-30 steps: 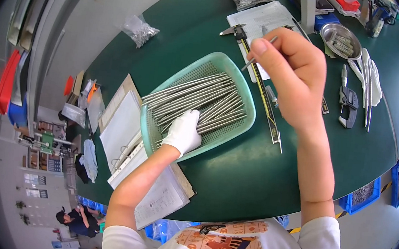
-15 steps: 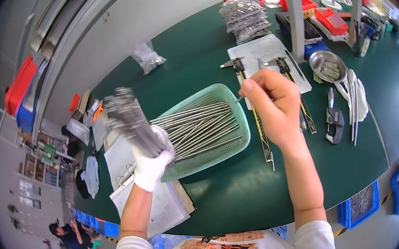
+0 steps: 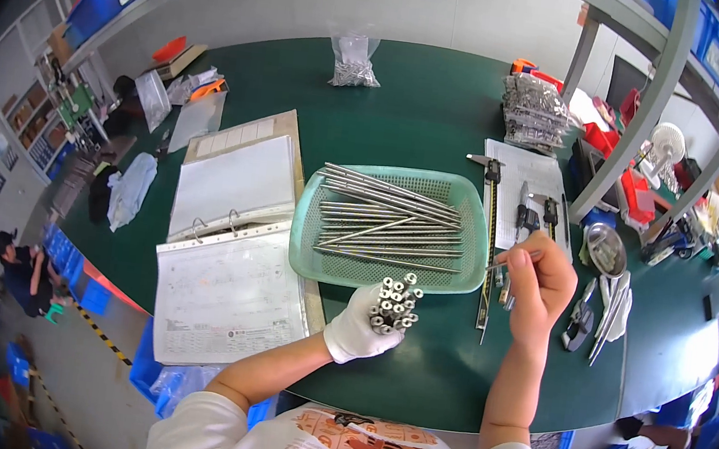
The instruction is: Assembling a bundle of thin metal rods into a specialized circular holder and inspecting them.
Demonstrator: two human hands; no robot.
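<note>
My left hand [image 3: 361, 329], in a white glove, grips a bundle of metal rods [image 3: 394, 300] held end-on toward me, just in front of the green mesh basket [image 3: 311, 263]. More long metal rods [image 3: 386, 223] lie across the basket's floor. My bare right hand [image 3: 539, 285] is raised to the right of the basket, its fingers pinched on a thin metal piece [image 3: 508, 261] that points left. A long steel ruler [image 3: 488, 266] lies on the green table [image 3: 426, 108] between the basket and that hand.
An open ring binder [image 3: 227, 254] lies left of the basket. Calipers on a paper sheet [image 3: 526, 204], a metal bowl [image 3: 605, 248] and hand tools sit to the right. Bags of metal parts [image 3: 532, 107] stand at the back. A person [image 3: 22, 270] crouches on the floor at far left.
My head has turned, so the table now sits square in view. My left hand lifted a bundle of rods out of the basket and brought it in front. My right hand dropped lower right.
</note>
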